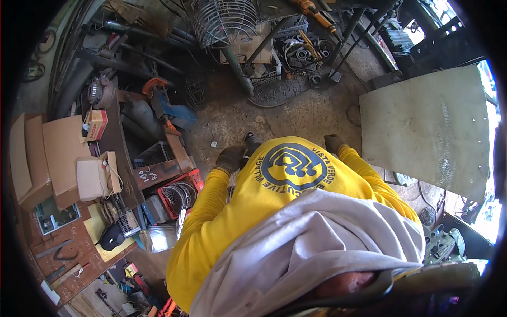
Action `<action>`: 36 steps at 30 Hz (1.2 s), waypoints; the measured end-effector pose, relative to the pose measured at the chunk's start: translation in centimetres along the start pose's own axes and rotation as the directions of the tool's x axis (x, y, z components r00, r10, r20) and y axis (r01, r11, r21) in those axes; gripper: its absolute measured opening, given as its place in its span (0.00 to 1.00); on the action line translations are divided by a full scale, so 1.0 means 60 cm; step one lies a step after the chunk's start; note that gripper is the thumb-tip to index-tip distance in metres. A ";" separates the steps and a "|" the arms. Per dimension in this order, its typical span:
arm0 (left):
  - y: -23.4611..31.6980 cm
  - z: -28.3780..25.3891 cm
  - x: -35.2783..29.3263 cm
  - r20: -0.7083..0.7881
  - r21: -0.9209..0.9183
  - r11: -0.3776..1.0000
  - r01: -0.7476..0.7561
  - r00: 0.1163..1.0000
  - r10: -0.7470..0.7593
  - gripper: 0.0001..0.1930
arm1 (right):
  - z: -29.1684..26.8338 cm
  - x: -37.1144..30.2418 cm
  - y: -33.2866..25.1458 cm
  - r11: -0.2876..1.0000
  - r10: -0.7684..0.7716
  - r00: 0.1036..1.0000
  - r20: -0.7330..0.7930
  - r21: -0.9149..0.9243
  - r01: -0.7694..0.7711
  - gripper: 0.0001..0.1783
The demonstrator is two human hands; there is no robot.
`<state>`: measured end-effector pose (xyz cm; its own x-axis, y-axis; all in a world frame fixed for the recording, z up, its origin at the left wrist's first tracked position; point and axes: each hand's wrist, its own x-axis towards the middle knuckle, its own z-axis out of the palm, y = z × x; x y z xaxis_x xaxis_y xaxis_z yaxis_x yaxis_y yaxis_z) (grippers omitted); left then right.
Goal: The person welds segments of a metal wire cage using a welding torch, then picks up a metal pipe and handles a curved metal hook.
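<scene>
My left hand (231, 158), in a dark glove, hangs low beside the yellow shirt (285, 174), above the floor. Its fingers are too dark to make out, and so is anything they might hold. Just beyond it shows a dark shoe (250, 138). On the other side of the shirt is my right hand (334, 142), also dark-gloved, seen from the back at the end of a yellow sleeve. Its fingers are hidden. The nearest thing to it is a large pale sheet panel (422, 132) to its right, with a gap between them.
A blue and orange tool stand (177, 113) and a red crate (196, 181) lie to the left. Cardboard boxes (60, 150) rest on a brown bench (68, 243). Ahead, a round wire guard (226, 21) and a shallow dark tray (280, 94) stand near metal parts.
</scene>
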<state>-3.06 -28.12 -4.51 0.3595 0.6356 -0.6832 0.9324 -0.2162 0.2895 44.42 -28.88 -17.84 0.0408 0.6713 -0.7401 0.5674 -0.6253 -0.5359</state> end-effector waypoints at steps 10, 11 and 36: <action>-0.139 -0.008 0.071 -0.104 -0.492 0.868 0.074 0.984 -0.143 0.23 | 0.061 -0.041 -0.082 0.948 0.044 0.997 -0.065 -0.313 -0.062 0.27; -0.184 0.028 0.084 -0.103 -0.426 0.900 0.088 0.984 -0.145 0.24 | 0.077 -0.034 -0.100 0.946 0.025 0.997 -0.068 -0.321 -0.046 0.28; -0.327 0.039 0.161 0.078 -0.267 0.964 -0.007 0.997 0.029 0.26 | 0.128 -0.019 -0.252 0.969 0.221 0.971 -0.092 -0.096 -0.230 0.30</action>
<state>-17.79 -19.48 -18.34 0.3881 0.5692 -0.7249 0.8864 -0.0151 0.4627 29.50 -23.27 -12.01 0.2412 0.5500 -0.7995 0.6187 -0.7219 -0.3100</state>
